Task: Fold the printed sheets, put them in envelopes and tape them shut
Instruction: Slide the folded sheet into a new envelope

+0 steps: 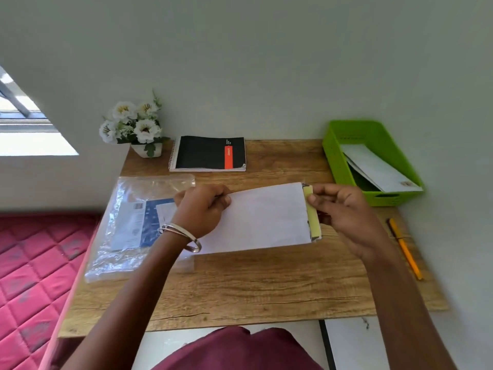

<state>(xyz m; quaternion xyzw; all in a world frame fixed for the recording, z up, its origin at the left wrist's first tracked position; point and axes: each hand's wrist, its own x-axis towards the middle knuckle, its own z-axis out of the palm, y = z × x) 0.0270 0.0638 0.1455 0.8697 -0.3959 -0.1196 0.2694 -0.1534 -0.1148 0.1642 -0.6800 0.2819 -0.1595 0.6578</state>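
Observation:
A long white envelope (262, 218) is held over the middle of the wooden table (240, 287). My left hand (200, 209), with bangles on the wrist, grips its left end. At the right end my right hand (344, 209) pinches the flap, where a pale yellow strip (312, 217) runs along the edge. What is inside the envelope is hidden. A clear plastic pack of envelopes (130, 225) lies at the table's left.
A green tray (346, 166) holding a white envelope (378, 166) stands at the back right. A black spiral notebook (208, 153) and a pot of white flowers (136, 126) sit at the back. A yellow pencil (405, 249) lies along the right edge. A red mattress (32, 263) is left of the table.

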